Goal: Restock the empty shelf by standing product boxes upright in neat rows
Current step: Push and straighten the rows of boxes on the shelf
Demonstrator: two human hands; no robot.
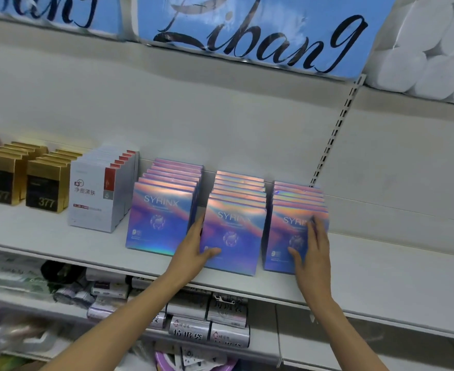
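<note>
Far-left stock: gold and black boxes (42, 187) marked 377 stand upright in two rows at the left end of the white shelf (381, 277), with a dark red-brown box behind them at the frame edge.
White boxes: a row of white and grey boxes (97, 194) with a red corner patch stands just right of the gold ones, running from near to far.
Left Syrinx row (160, 218): iridescent purple-blue boxes stand upright, one behind the other, just right of the white boxes; no hand touches it.
Left hand (196, 250): it grips the near box of the middle row at its left edge, thumb lying across the lower front face, fingers curled round the side into the gap between the rows.
Middle Syrinx row (235, 234): upright, near box at the shelf's front lip.
Right Syrinx row (295, 226): upright, just beside the middle row, a narrow gap between them.
Right hand (311, 253): fingers straight and spread, lying flat on the front face of the near box of the right row; thumb points left across the lower face.
Shelf to the right: bare white surface, with a slotted upright (335, 129) in the back wall.
Above: a blue sign (247, 33) lettered "Libang"; wrapped white paper rolls (434, 49) at upper right.
Below: small rolls and bags (207, 325) with Chinese labels on the lower shelf.
</note>
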